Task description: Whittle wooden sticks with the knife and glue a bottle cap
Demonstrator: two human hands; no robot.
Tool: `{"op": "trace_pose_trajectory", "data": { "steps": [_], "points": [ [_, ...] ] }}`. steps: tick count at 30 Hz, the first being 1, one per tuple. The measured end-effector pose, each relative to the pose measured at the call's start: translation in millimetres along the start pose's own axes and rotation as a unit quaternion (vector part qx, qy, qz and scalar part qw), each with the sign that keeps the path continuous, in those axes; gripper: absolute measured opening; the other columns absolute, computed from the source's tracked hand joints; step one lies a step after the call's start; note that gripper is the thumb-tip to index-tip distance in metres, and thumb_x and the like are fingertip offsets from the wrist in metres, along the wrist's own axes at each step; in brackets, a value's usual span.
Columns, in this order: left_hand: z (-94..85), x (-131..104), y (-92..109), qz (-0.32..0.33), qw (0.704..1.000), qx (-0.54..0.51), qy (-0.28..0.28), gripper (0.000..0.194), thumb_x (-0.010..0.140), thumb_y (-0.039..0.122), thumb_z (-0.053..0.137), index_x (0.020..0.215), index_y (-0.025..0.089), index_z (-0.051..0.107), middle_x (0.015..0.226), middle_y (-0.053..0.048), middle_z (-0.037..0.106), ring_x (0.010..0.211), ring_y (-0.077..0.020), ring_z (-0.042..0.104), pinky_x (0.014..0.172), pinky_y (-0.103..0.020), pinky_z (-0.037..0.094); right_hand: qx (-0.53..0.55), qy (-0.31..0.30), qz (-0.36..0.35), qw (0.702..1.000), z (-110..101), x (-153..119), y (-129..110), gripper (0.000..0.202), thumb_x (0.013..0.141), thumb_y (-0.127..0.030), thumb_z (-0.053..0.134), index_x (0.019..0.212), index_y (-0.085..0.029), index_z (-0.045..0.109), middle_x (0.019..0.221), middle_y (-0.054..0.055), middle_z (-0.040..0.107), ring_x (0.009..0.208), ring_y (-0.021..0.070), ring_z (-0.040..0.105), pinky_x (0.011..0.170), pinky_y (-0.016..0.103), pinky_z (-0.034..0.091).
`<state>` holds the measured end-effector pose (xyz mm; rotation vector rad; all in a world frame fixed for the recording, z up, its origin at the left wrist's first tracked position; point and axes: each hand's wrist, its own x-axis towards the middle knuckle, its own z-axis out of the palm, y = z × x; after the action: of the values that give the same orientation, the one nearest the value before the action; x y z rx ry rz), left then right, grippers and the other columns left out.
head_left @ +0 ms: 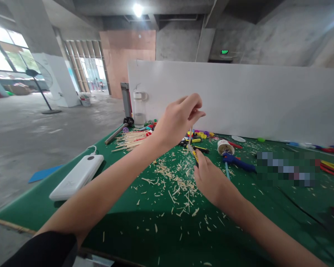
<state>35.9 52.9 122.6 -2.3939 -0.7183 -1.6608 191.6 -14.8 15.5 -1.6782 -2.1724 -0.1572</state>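
Note:
My left hand (180,116) is raised over the middle of the table, its fingers pinched round the top of a thin wooden stick (190,135) that points down. Lower and to the right, my right hand (207,174) is closed round a yellow and black utility knife (195,155). The knife's blade meets the lower part of the stick or lies just beside it; I cannot tell which. Pale wood shavings (180,181) are strewn over the green tabletop (122,230) below both hands. A bundle of similar sticks (130,141) lies left of my left forearm.
A white power bank (78,176) with a cable lies at the left edge. Behind stand a clear bottle (139,111) and a white board (239,96). To the right are a small tub (225,147) and a blue glue gun (239,162). Coloured pieces lie at the back.

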Motion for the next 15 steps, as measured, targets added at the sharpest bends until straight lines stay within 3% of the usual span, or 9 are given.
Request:
{"op": "trace_pose_trajectory", "data": {
  "steps": [6, 12, 15],
  "points": [
    [-6.7, 3.9, -6.6, -0.003, 1.0, 0.005, 0.025, 0.006, 0.089, 0.026, 0.055, 0.094, 0.023, 0.054, 0.085, -0.002, 0.061, 0.082, -0.0151, 0.061, 0.069, -0.029, 0.048, -0.028, -0.081, 0.023, 0.996, -5.1, 0.3, 12.1, 0.056, 0.088, -0.024, 0.031, 0.142, -0.007, 0.035, 0.116, 0.025, 0.06, 0.07, 0.0248, 0.066, 0.053, 0.035, 0.048],
    [-8.5, 6.3, -16.7, -0.021, 0.999, -0.011, 0.033, 0.008, 0.087, 0.026, 0.057, 0.094, 0.023, 0.054, 0.085, -0.002, 0.062, 0.086, -0.0167, 0.062, 0.07, -0.03, 0.05, -0.004, -0.1, -0.026, 0.995, -23.1, -2.9, 21.1, 0.051, 0.092, -0.036, 0.031, 0.133, -0.011, 0.049, 0.123, 0.019, 0.06, 0.101, 0.0321, 0.063, 0.077, 0.046, 0.051],
    [-6.1, 5.9, -19.7, -0.031, 0.999, -0.025, 0.018, 0.009, 0.086, 0.026, 0.059, 0.093, 0.022, 0.055, 0.082, -0.002, 0.062, 0.085, -0.0175, 0.062, 0.07, -0.031, 0.05, 0.003, -0.1, -0.035, 0.994, -28.3, -2.9, 24.0, 0.05, 0.092, -0.039, 0.031, 0.131, -0.013, 0.05, 0.123, 0.017, 0.061, 0.106, 0.0324, 0.061, 0.078, 0.046, 0.051]
  ]
}}
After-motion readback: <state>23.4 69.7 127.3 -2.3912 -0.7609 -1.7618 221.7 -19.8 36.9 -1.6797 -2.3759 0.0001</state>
